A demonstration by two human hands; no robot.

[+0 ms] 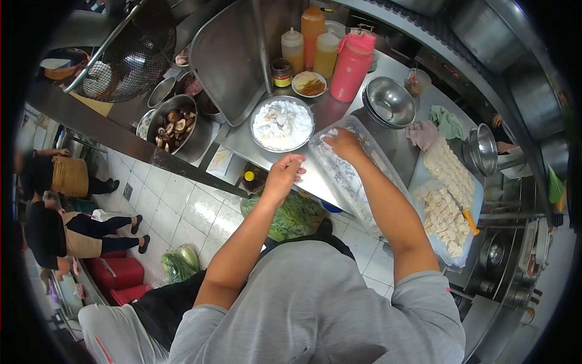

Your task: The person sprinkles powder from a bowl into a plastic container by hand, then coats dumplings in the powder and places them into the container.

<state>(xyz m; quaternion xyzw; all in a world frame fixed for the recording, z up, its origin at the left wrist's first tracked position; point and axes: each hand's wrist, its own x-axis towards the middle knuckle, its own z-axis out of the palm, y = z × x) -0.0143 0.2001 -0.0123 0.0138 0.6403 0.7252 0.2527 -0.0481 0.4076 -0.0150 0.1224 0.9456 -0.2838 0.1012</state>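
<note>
My left hand [284,178] hovers just in front of a metal bowl [260,144] heaped with white powder [282,124]. Its fingers are loosely curled and apart, and nothing shows in them. Inside a long clear plastic container [364,209], my right hand [344,144] reaches down at the far end, fingers drawn together. White, powder-coated pieces lie in this container, and white shows at my fingertips; what they grip is hard to make out. Right of the container, a tray [422,176] carries rows of pale dumpling-like pieces [445,209] and an orange-handled tool [470,222].
Behind the bowl stand squeeze bottles [293,50], a jar [281,73], a small dish [309,84] and a pink bottle [353,67]. Stacked metal bowls [391,102] sit farther right. A pot of mushrooms [176,128] is at left. Leafy greens [285,217] lie below the counter. Two people stand at far left.
</note>
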